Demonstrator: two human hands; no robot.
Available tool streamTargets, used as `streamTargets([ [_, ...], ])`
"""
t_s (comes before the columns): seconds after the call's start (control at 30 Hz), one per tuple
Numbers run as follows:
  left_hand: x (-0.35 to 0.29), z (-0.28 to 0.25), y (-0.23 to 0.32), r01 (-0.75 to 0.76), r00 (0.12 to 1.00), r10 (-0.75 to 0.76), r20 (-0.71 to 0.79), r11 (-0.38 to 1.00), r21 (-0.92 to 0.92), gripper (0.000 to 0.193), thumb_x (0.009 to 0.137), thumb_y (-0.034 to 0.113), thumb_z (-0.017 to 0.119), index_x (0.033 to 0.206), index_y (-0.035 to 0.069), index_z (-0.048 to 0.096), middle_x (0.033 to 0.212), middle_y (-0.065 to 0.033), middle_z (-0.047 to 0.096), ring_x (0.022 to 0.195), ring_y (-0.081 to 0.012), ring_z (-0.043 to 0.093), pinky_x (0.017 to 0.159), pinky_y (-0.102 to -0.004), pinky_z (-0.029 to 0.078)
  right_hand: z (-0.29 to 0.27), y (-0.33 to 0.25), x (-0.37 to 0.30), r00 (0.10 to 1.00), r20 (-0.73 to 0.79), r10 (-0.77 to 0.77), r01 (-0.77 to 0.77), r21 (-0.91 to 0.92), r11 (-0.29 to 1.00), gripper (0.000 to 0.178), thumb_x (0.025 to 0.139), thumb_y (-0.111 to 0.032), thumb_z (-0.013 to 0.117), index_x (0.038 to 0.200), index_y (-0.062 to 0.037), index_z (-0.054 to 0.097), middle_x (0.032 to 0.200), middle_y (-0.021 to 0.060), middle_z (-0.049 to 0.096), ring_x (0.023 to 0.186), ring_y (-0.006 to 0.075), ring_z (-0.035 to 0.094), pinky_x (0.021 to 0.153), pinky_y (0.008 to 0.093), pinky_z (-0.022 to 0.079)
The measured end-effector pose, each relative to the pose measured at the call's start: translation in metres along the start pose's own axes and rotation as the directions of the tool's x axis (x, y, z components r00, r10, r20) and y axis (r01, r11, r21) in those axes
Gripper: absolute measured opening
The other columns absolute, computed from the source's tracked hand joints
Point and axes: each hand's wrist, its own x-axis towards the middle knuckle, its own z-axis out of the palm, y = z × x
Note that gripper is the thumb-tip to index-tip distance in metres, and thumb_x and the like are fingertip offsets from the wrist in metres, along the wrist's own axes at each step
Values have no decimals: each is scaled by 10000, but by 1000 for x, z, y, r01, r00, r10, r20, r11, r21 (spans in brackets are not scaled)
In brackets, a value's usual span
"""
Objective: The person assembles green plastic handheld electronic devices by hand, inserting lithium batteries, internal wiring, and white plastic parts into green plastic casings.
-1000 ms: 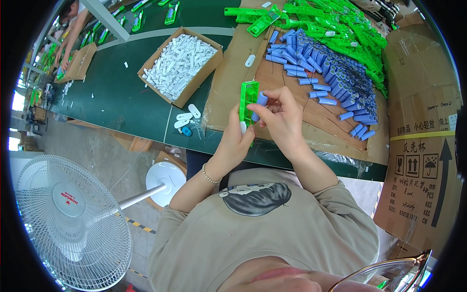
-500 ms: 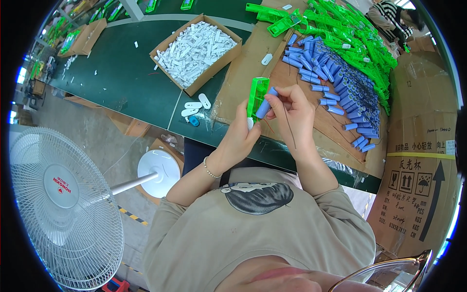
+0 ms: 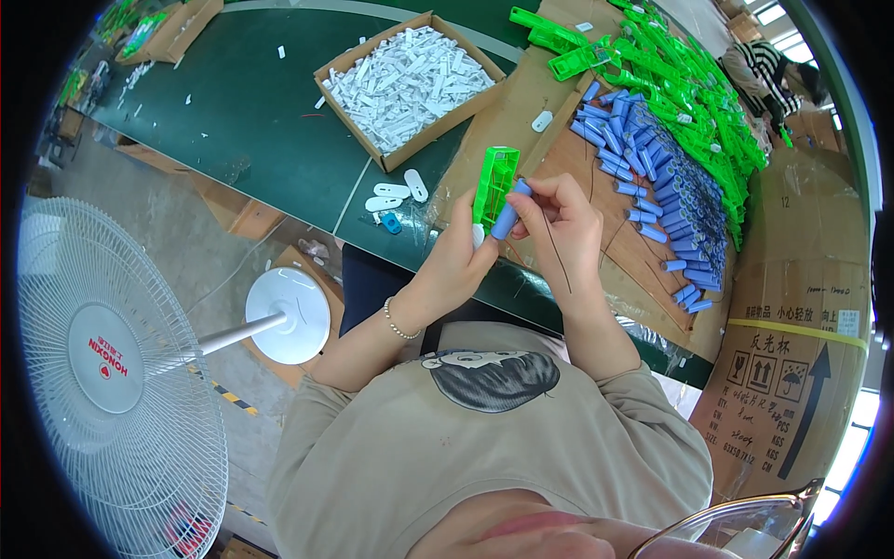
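My left hand [image 3: 453, 261] is closed around the lower end of a bright green plastic housing [image 3: 500, 172], its hollow, ribbed inside facing up. A small white piece [image 3: 479, 235] shows at the housing's near end, beside my left fingers. Between the thumb and fingers of my right hand [image 3: 570, 228] is a blue cylindrical battery cell [image 3: 509, 214], tilted, with a dark wire hanging from it. The cell lies against the housing's right side near my left fingertips; whether any of it sits inside I cannot tell.
Many blue cells [image 3: 666, 191] with wires lie on brown cardboard to the right, below a heap of green housings [image 3: 689, 102]. A carton of white parts [image 3: 410, 88] stands farther left. White oval pieces [image 3: 391, 191] and a small blue item [image 3: 390, 223] lie nearer. A fan [image 3: 121, 373] stands left.
The view has shifted, so the table's things appear farther right and lower. The cell has come slightly nearer to me along the housing. Both hands keep their grips.
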Motion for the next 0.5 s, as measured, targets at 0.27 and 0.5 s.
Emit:
streamTargets([
  [0.27,-12,-27,-3,-18,1000,19,-5,994,110,552,863,29,481,1352,-31,231,1195,-260,457,1067,-393,547,874,-407,444,29,4,5,995,79,-66,71,-67,995,165,784,-24,717,883,21,593,693,66,622,604,65,601,509,204,481],
  [0.5,-25,-42,-12,102,995,-98,35,989,-103,583,855,57,520,1361,-3,239,1067,-198,536,924,-285,606,803,-362,474,51,21,9,982,39,-187,190,-100,977,628,686,-77,799,1212,-7,461,963,136,623,666,150,635,577,269,511],
])
